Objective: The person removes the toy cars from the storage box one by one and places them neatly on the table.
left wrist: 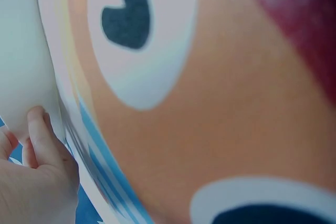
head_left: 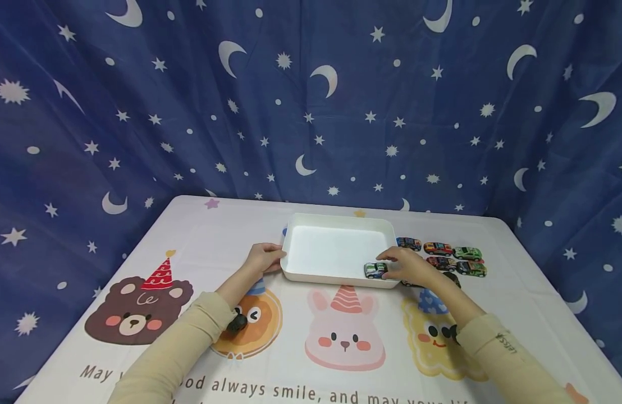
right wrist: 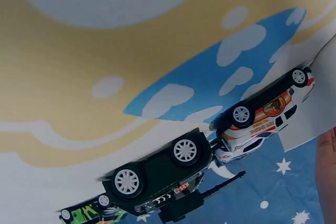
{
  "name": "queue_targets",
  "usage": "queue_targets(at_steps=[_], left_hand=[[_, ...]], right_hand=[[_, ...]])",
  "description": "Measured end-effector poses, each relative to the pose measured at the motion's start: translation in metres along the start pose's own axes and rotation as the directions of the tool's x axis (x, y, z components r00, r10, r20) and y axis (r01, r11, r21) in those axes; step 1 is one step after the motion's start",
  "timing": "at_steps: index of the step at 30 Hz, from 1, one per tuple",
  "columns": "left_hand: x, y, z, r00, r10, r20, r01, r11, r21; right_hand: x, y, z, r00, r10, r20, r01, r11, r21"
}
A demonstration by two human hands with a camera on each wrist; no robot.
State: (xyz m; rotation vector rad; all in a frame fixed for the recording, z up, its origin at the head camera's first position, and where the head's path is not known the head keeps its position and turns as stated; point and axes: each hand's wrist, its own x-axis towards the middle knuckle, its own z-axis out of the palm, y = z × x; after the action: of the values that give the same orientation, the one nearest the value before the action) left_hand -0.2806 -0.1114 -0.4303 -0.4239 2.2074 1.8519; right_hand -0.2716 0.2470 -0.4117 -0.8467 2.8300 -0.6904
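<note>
A white rectangular tray [head_left: 341, 247] lies toward the far side of the table. At its left end my left hand [head_left: 264, 258] grips the wall; the fingers and tray edge also show in the left wrist view. My right hand [head_left: 409, 265] reaches over the tray's right wall and pinches a small white-and-green toy car [head_left: 375, 270] in the front right corner. In the right wrist view only a sliver of that hand [right wrist: 326, 174] appears at the right edge, and the car it holds is hidden.
Right of the tray stand several toy cars, including a red-and-yellow one [head_left: 438, 248] and a green one [head_left: 467, 253]. A black toy vehicle with a gun barrel [right wrist: 163, 177] and a white-and-orange car [right wrist: 268, 114] stand close to the tray. A star-printed curtain [head_left: 311, 112] hangs behind.
</note>
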Motion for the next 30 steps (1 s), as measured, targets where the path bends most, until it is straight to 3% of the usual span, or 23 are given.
queue_targets(at_steps=[11,30], left_hand=[[0.0017,-0.0019,0.0009,1.000,-0.005,-0.003,0.005,1.000,0.010],[0.0022,-0.0016,-0.0001,1.000,-0.012,-0.005,0.012,1.000,0.021]], right_hand=[[0.0001,-0.0011,-0.0001,0.999,0.036,0.038,-0.034,0.998,-0.046],[0.0046,-0.0080,0.0046,0.999,0.042,0.026,-0.040,0.996,-0.084]])
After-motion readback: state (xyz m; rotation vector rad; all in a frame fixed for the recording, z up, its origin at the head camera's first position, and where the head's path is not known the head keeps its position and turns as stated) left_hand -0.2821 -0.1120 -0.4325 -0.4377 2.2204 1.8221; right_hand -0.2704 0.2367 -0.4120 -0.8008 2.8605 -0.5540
